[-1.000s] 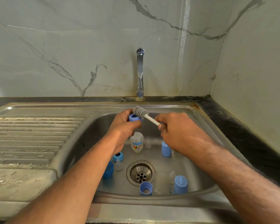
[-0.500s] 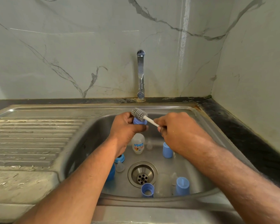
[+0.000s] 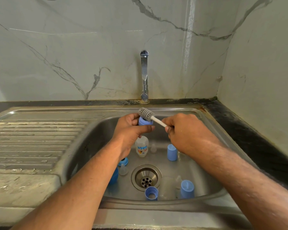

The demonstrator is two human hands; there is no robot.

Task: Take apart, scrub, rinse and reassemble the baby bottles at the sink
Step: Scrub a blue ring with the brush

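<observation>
The left hand (image 3: 131, 128) is gripping a blue bottle collar (image 3: 144, 121); the right hand (image 3: 184, 131) is pinching the bottle brush (image 3: 146, 114), its bristles touching the collar's top.

Soft, even, dim daylight; sharp centre, wide-angle bending at the edges.

Blue bottle cap (image 3: 144, 121), brush-tipped (image 3: 146, 114)
</observation>
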